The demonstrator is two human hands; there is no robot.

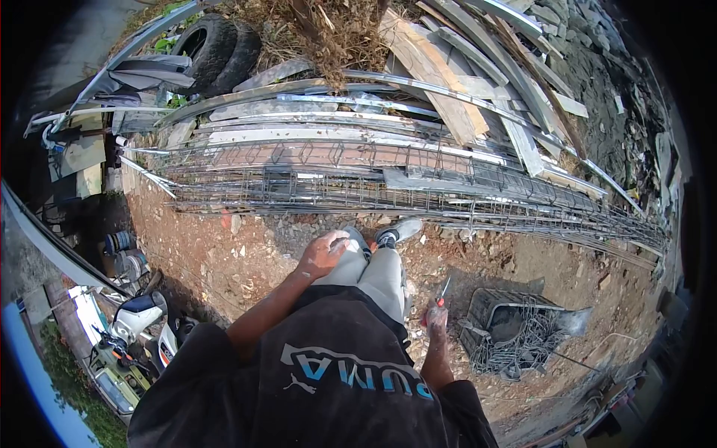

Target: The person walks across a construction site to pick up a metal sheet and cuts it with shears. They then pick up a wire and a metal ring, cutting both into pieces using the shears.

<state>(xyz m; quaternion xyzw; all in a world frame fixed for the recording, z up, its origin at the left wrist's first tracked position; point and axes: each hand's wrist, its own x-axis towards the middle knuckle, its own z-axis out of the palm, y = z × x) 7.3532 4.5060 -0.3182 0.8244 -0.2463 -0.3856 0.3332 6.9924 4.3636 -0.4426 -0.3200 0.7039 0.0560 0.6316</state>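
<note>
My left hand (325,252) rests at my left thigh near the knee, its fingers loosely bent and nothing visible in them. Whitish dust marks the skin. On the right, my right hand (437,316) is closed around a slim red-handled tool (441,302) with a thin metal shaft pointing up and away; its exact kind is too small to make out. Just right of that hand stands a dark crate (487,299) full of bent metal rod pieces (515,343). Long rebar cages (336,193) lie across the ground beyond my shoes (404,230).
Boards (441,82) and metal strips are heaped behind the rebar, with old tyres (213,48) at the back left. A motorcycle (142,321) stands at the lower left near some buckets (128,263). Stony reddish soil (194,250) covers the ground.
</note>
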